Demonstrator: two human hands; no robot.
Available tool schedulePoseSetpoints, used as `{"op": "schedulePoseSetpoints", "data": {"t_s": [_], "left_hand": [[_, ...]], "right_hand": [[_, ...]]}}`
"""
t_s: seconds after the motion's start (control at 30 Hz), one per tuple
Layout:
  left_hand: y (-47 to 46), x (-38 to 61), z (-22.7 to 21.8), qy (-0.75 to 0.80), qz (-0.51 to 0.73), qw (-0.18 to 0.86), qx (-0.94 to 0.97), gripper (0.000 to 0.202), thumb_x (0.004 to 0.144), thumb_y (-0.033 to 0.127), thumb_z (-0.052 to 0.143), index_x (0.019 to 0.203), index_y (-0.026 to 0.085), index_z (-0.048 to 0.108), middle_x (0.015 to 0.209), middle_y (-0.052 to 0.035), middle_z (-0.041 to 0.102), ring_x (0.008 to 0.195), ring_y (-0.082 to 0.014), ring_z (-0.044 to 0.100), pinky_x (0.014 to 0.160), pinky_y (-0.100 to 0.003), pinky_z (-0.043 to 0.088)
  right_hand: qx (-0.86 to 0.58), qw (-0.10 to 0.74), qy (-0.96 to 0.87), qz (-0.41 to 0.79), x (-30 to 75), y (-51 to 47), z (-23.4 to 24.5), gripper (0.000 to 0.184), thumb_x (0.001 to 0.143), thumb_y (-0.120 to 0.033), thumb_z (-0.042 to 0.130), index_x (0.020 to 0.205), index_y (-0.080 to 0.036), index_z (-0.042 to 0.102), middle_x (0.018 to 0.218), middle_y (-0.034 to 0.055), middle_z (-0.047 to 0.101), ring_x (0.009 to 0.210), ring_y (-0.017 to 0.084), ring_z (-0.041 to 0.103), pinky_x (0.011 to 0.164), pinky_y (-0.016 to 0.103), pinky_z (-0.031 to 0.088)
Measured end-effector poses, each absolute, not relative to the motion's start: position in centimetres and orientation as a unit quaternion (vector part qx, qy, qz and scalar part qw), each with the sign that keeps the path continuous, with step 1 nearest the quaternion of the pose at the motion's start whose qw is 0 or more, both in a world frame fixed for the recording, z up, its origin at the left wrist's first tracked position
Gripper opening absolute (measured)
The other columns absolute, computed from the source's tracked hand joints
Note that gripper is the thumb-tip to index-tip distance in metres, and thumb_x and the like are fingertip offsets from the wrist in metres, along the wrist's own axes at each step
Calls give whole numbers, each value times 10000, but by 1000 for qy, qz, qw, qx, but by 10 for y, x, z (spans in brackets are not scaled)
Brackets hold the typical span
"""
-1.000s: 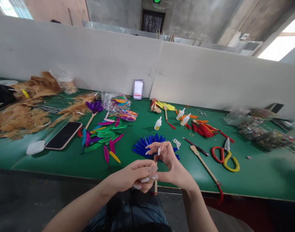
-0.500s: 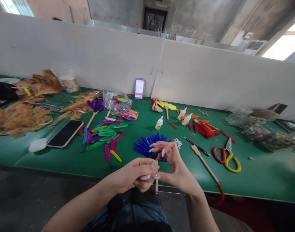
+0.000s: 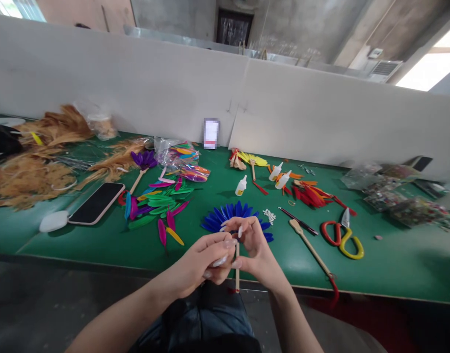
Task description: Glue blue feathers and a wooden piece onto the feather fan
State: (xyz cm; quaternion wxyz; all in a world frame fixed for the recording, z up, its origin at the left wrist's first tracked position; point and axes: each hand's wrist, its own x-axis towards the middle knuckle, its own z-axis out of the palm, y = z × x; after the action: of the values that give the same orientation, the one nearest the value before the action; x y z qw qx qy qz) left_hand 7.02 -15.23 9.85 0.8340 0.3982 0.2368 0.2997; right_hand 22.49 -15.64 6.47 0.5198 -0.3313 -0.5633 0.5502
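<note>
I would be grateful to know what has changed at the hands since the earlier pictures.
The left hand has moved its thumb towards the blue feathers, away from the thumb of the right hand, baring more of the wooden handle. Any change of hold is unclear. The blue feathers, scissors and white bottles stayed put.

My left hand [image 3: 212, 262] curls inward, its thumb [image 3: 216, 252] extended. Just right of that grip, my right hand [image 3: 259, 252] arches, fingers [image 3: 251, 224] bent, thumb [image 3: 246, 265] parted from them. My forearms [image 3: 147, 300] converge from below, either side.
</note>
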Motion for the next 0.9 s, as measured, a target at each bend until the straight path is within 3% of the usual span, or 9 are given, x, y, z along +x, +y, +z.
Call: {"op": "schedulePoseSetpoints", "data": {"t_s": [0.13, 0.27, 0.57, 0.67, 0.8, 0.9], "left_hand": [[-156, 69, 100, 289, 336, 729, 521, 340, 917, 382, 452, 654, 182, 372, 533, 81, 296, 453, -59, 233, 448, -217, 202], [-160, 66, 105, 343, 329, 590, 652, 357, 968, 362, 333, 656, 188, 355, 612, 46, 354, 550, -93, 308, 525, -244, 272], [-161, 70, 115, 370, 277, 459, 759, 282, 958, 254, 309, 683, 196, 336, 644, 38, 383, 582, -111, 338, 566, -262, 271], [-158, 69, 112, 364, 250, 479, 758, 290, 950, 269, 323, 670, 192, 329, 636, 42, 351, 583, -108, 311, 553, -260, 252], [-156, 69, 106, 340, 245, 612, 671, 325, 941, 414, 353, 698, 197, 344, 647, 47, 304, 576, -102, 282, 527, -245, 256], [-157, 73, 100, 346, 281, 637, 629, 349, 924, 461, 389, 699, 198, 346, 644, 49, 293, 571, -99, 271, 516, -237, 262]], "right_hand": [[-328, 537, -531, 568, 220, -156, 60, 552, 610, -511, 801, 904, -280, 394, 1074, 42, 536, 1058, 233, 522, 835, 356, 426], [-345, 552, -520, 552, 223, -157, 62, 550, 612, -508, 801, 880, -276, 380, 1069, 38, 522, 1023, 221, 526, 797, 336, 416], [-361, 544, -540, 531, 232, -158, 63, 493, 652, -405, 800, 878, -274, 381, 1088, 37, 529, 1021, 221, 536, 749, 319, 417], [-361, 536, -547, 533, 234, -158, 62, 496, 649, -373, 808, 905, -280, 394, 1101, 36, 523, 1038, 220, 524, 732, 312, 413], [-356, 540, -543, 536, 235, -158, 64, 517, 626, -404, 819, 910, -280, 405, 1089, 38, 526, 1029, 223, 523, 729, 313, 415], [-354, 545, -520, 554, 233, -157, 63, 517, 618, -417, 820, 885, -275, 400, 1096, 37, 526, 1026, 220, 533, 765, 322, 425]]}}
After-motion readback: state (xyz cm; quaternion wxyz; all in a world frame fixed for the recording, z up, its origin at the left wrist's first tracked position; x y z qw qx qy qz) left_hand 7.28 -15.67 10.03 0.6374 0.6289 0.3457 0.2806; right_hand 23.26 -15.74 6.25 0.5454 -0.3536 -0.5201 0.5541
